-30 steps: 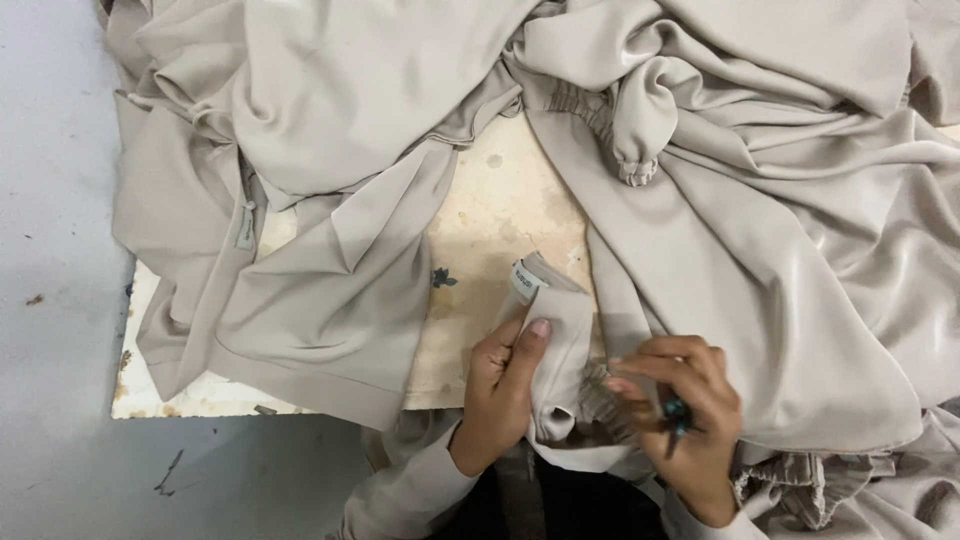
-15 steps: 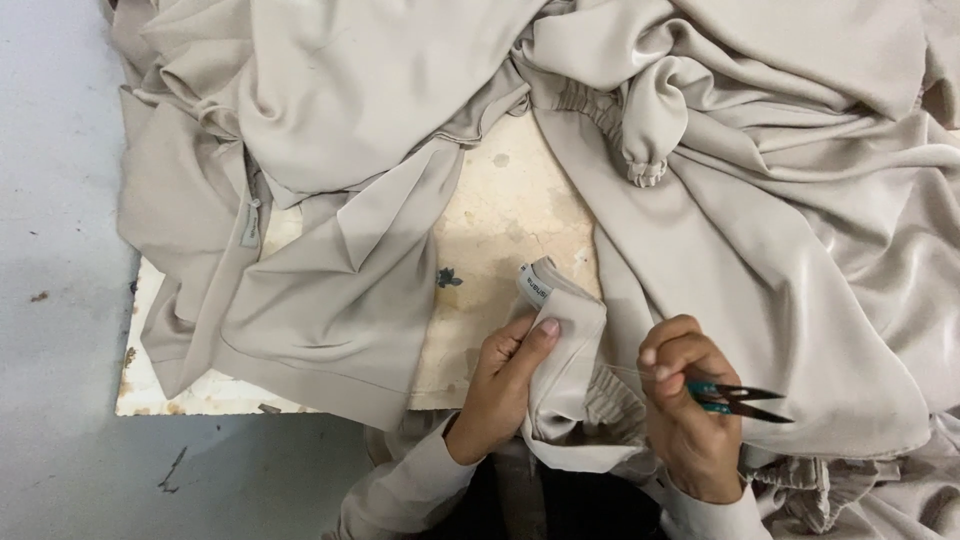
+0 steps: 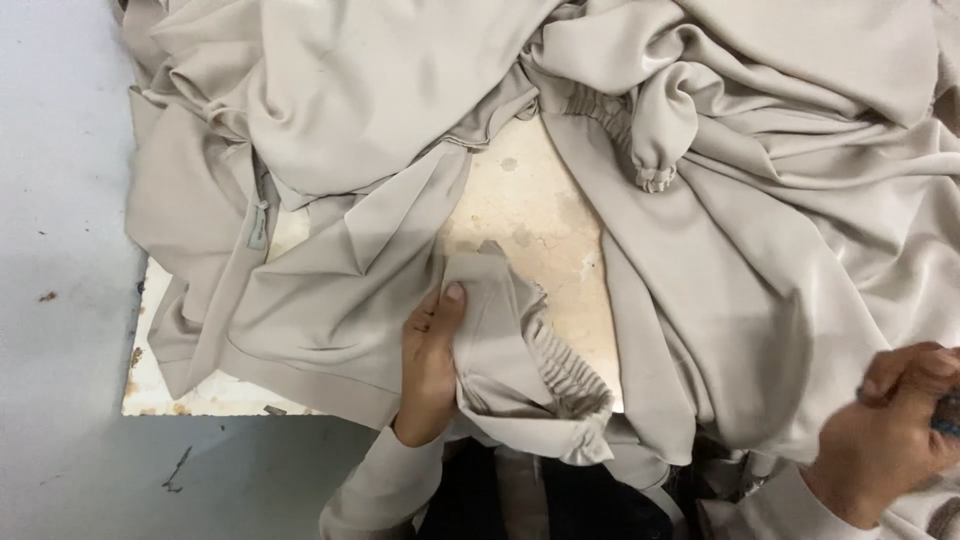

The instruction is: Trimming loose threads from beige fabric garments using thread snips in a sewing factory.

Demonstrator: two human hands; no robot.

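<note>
At the near edge of the pale worn table, the left hand was clamped on a folded piece of beige fabric with a gathered elastic cuff, thumb pressed flat on its upper face and fingers curled beneath it. This cuffed piece lay partly on the table's bare patch and partly over its near edge, the ruffled elastic running down toward the person's lap. To the right of the table's bare patch, the right hand hovered over the large heap of beige garments, its fingers curled closed around a small dark tool that was mostly cut off by the picture's edge. A second gathered cuff hung at the far side of the bare patch. More beige cloth covered the table's left part and spilled over its left edge, above the grey floor.
</note>
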